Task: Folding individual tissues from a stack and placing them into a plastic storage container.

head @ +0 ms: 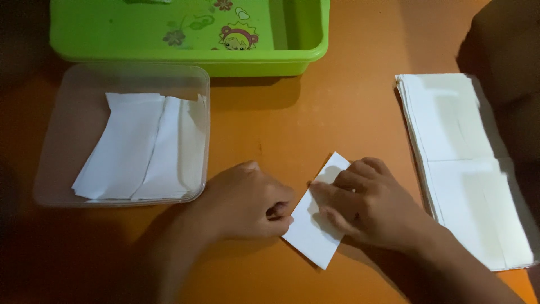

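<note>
A small folded white paper (312, 228) lies on the orange table (337, 112), tilted on a slant. My right hand (365, 205) rests flat on top of it, fingers pressing its upper half. My left hand (247, 202) has its fingers curled and touches the paper's left edge. To the right a stack of white paper sheets (461, 163) lies flat. At the left a clear plastic container (62, 146) holds folded white papers (146, 149).
A green plastic tub (292, 56) with cartoon pictures inside stands at the back, just behind the clear container. A dark brown shape (506, 50) fills the upper right corner.
</note>
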